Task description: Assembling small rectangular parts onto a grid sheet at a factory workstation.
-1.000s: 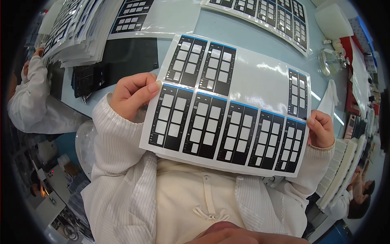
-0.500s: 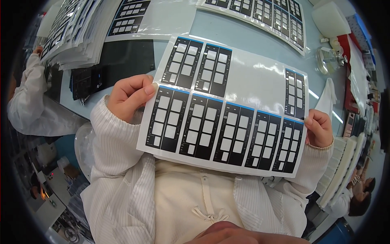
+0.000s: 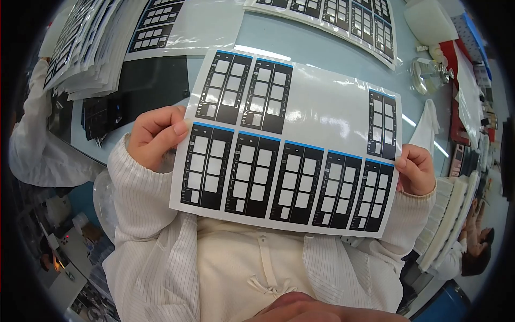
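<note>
A white sticker sheet (image 3: 332,121) is held up in front of me by its two side edges. Black labels with blue top bands and pale windows fill its lower row. Two more sit at its upper left and one at its upper right, with bare glossy backing between. My left hand (image 3: 158,134) pinches the left edge, thumb on the face and fingers curled behind. At the right edge my right hand (image 3: 417,167) grips in the same way. The fingertips behind the sheet are hidden.
A thick stack of label sheets (image 3: 88,48) stands at the far left beside a dark panel (image 3: 153,80). More printed sheets (image 3: 327,21) lie across the table's far side. A glass jar (image 3: 429,74) stands at the right; a white sleeve (image 3: 32,129) shows at left.
The sheet, with both hands on its edges, appears slightly further left and lower in view. The table things have also shifted left in the picture. Both grips stay the same.
</note>
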{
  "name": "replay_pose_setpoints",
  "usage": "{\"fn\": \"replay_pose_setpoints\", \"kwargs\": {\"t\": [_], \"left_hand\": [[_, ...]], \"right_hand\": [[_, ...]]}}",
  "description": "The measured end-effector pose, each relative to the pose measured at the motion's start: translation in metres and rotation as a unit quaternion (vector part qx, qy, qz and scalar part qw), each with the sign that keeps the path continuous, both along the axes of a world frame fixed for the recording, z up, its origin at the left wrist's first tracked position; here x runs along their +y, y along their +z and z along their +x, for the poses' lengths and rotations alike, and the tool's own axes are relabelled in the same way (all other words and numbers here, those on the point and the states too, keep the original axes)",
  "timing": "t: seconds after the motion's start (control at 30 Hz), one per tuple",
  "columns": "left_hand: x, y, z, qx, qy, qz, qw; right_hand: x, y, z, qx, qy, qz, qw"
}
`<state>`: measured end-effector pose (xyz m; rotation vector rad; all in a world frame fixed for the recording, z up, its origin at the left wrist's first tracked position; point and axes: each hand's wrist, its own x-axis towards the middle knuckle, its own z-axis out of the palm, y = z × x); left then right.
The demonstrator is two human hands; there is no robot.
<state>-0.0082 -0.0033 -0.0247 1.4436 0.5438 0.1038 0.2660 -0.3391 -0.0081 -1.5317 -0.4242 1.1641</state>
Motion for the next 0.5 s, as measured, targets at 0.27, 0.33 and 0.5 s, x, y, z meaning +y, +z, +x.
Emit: {"fn": "replay_pose_setpoints", "kwargs": {"t": [0.27, 0.33, 0.5], "left_hand": [[0.0012, -0.0021, -0.0029, -0.014, -0.008, 0.011, 1.000], [0.0001, -0.0036, -0.0012, -0.015, -0.009, 0.006, 1.000], [0.0044, -0.0081, -0.0053, -0.029, -0.006, 0.019, 0.999]], "right_hand": [[-0.0003, 0.0017, -0.0008, -0.001, 0.011, -0.007, 1.000], [-0.0024, 0.0009, -0.0002, -0.004, 0.012, -0.012, 1.000], [0.0013, 0.0034, 0.0003, 0.000, 0.027, -0.010, 1.000]]}}
